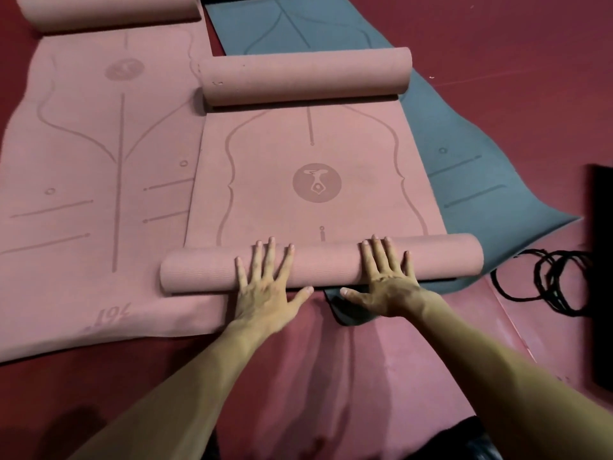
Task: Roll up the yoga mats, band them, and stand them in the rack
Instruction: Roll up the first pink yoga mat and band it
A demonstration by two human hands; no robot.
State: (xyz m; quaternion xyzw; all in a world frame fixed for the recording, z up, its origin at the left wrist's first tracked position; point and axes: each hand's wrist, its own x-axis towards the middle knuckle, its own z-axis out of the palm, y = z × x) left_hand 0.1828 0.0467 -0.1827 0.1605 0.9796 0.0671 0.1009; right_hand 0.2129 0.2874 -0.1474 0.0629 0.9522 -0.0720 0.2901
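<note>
Pink yoga mat (315, 180) lies on the red floor (497, 44), overlapping a teal mat (464, 167) and beside a second pink mat (83, 194). Its near end is a roll (199, 273). In my head view, left hand (265, 287) and right hand (388, 280) press flat on that roll, fingers straight and spread, gripping nothing. I judge they are spaced apart to keep it tight and even. Black loops (547, 280), probably bands, lie near on the right.

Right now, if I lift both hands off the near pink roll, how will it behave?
It would probably spring open: the left hand and right hand press flat on the roll, with no band on it. It likely rolls easily, being a smooth cylinder. The mat looks floppy; its far end curls by itself.
</note>
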